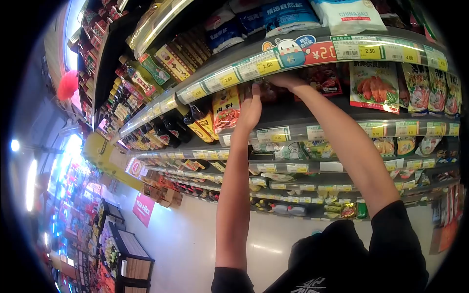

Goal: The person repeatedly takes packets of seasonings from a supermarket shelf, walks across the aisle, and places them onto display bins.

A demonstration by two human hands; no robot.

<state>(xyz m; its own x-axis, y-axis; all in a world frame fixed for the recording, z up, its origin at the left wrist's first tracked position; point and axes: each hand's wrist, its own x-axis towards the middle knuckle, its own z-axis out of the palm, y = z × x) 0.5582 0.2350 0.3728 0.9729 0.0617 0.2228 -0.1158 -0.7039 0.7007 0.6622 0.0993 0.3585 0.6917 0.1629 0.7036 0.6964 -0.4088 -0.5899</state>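
Both arms reach up into a shelf of seasoning packets. My left hand [250, 110] is upright with its fingers stretched out, beside a yellow-and-red seasoning packet [226, 108] and against the near side of some dim packets [269, 94]. My right hand [287, 81] goes in under the price-label strip [264, 66] at the far side of those packets; its fingers are hidden in shadow and behind the strip. Right of it lies a dark red packet [323, 80]. A larger seasoning packet with a picture of cooked food [374, 87] hangs further right.
Salt bags [348, 15] stand on the shelf above. Dark sauce bottles [201, 123] are to the left of the packets. More stocked shelves [293, 168] run below, down to the pale floor [185, 239]. Display crates [132, 244] stand at lower left.
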